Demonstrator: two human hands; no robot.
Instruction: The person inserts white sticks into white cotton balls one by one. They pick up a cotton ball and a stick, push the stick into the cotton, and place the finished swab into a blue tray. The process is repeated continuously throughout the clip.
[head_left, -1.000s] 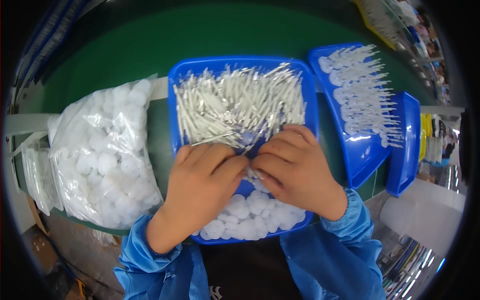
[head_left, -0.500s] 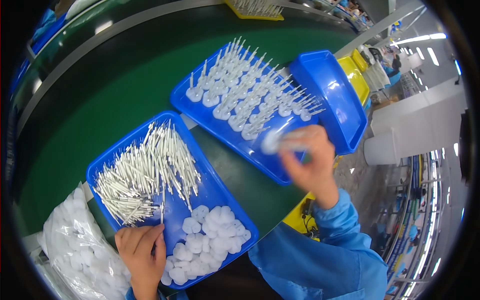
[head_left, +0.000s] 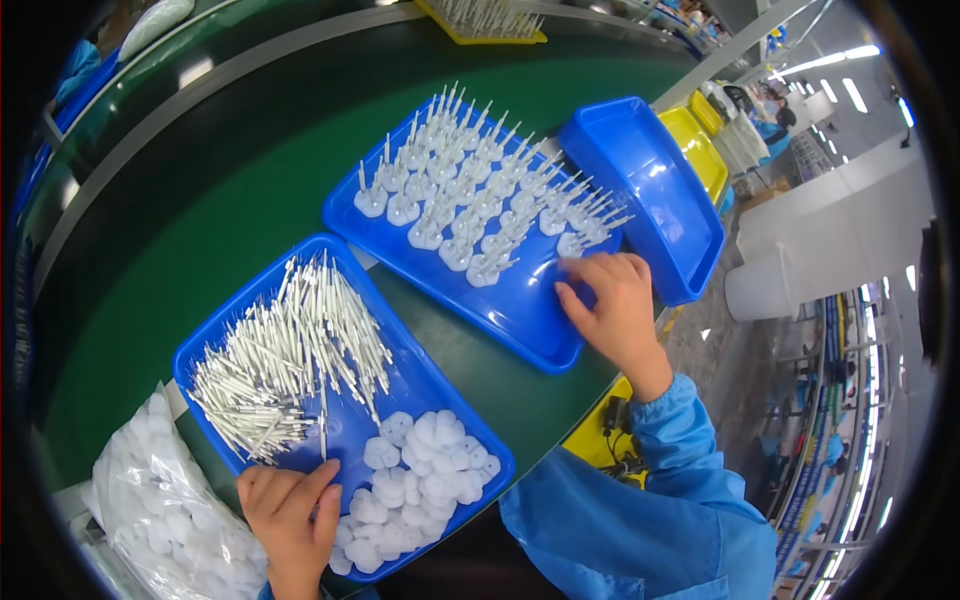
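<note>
My left hand [head_left: 290, 515] is at the near edge of a blue tray [head_left: 425, 375], thumb and forefinger pinched at the lower end of a single white stick [head_left: 323, 425]. A heap of thin white sticks [head_left: 270, 365] fills the far part of this tray; translucent white flower-shaped discs [head_left: 440, 445] are piled in its near right corner. My right hand [head_left: 618, 305] hovers at the right side of a second blue tray [head_left: 470, 305], thumb and forefinger apart, just below a disc [head_left: 571, 244] with an upright stick. Rows of such stick-and-disc pieces [head_left: 465, 190] stand there.
A clear bag of white discs [head_left: 165, 500] lies at the left. Right of the second tray is a deeper blue tray [head_left: 650, 190], with yellow trays [head_left: 695, 150] behind it. Another yellow tray of sticks [head_left: 490, 25] sits farther up the green belt [head_left: 240, 190].
My right hand has let go of the white piece it carried, which now stands at the near end of the rows. My left hand stays by the same stick.
</note>
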